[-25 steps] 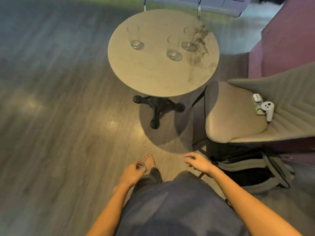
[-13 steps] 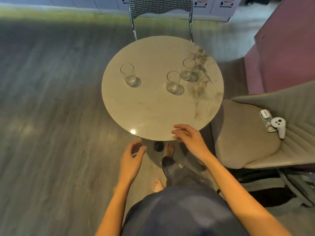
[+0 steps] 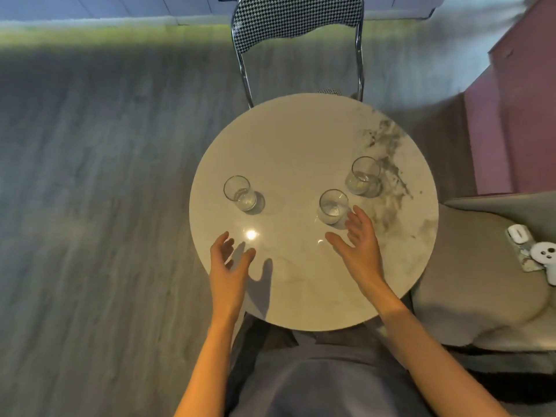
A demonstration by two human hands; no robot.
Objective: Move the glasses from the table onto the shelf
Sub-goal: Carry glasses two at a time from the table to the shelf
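A grey wood-plank floor surrounds a round, pale marble-look tabletop with dark veining on its right side. Three clear, short drinking glasses stand upright on it: the left glass stands apart from the other two, the middle glass is nearer the front, and the far right glass rests on the veined patch. The left hand hovers over the near left edge of the tabletop, its grip wide and empty, fingers spread, well short of the left glass. The right hand reaches with an open, empty grip, its fingertips just beside the middle glass; I cannot tell whether they touch it. Behind the tabletop stands a chrome-framed chair with a houndstooth back. At right, a beige padded seat carries a white controller.
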